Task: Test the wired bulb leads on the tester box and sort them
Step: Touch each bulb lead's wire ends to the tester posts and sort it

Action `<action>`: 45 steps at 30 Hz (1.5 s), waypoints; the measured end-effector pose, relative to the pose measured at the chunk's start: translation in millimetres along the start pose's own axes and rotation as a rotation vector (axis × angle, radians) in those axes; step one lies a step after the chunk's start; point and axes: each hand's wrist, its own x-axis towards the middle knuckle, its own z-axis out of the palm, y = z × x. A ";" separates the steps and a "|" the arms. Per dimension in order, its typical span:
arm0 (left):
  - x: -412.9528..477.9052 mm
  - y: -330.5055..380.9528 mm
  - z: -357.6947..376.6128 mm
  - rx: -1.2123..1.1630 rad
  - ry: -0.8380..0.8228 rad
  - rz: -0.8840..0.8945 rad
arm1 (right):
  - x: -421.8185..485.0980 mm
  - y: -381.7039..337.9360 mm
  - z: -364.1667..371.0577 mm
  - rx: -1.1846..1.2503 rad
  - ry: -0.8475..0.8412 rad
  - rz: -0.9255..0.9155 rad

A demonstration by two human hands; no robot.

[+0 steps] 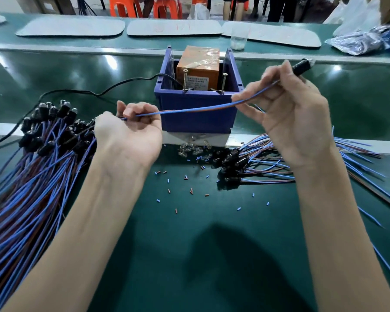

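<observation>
One wired bulb lead [189, 109], a blue and brown wire pair, stretches between my hands in front of the blue tester box [198, 113]. My left hand [131, 129] pinches its bare-wire end. My right hand [288, 109] holds the other part near the black bulb socket [303, 66], which sticks out past my fingers at the upper right. An orange unit [197, 68] sits inside the box, with two upright screws [185, 79] at its front edge. A large heap of leads [38, 158] lies at the left, and a smaller pile of leads [268, 163] at the right.
A black power cord [99, 92] runs left from the box. Loose glass bulbs [190, 149] and small insulation scraps [190, 191] litter the green bench. A plastic cup [238, 40], white pads and a bag of parts [367, 40] lie behind, and orange stools stand farther back.
</observation>
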 end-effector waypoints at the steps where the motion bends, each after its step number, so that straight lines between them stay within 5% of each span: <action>1: -0.5 0.6 0.6 -0.002 -0.016 0.026 | 0.0 -1.6 -0.3 0.029 0.027 0.000; 7: -1.6 2.7 0.0 0.160 -0.135 0.101 | -0.1 -7.5 4.4 0.258 0.189 0.004; 15: 1.9 2.4 -3.2 0.457 -0.215 0.146 | 2.3 -5.3 -1.7 -0.012 0.442 0.036; 21: -10.2 -33.4 -18.1 1.193 -0.498 -0.005 | -1.4 -2.5 -9.9 -0.304 0.297 -0.005; 27: -16.5 -48.0 -28.6 1.618 -0.733 -0.070 | -0.6 0.9 -5.1 -0.378 0.202 0.118; 38: -13.6 -45.6 -31.3 1.886 -0.843 -0.068 | -2.8 -0.1 -1.9 -0.509 0.117 0.143; 45: -11.3 -41.6 -27.2 1.741 -0.780 0.014 | -2.8 -0.9 0.1 -0.573 0.113 0.161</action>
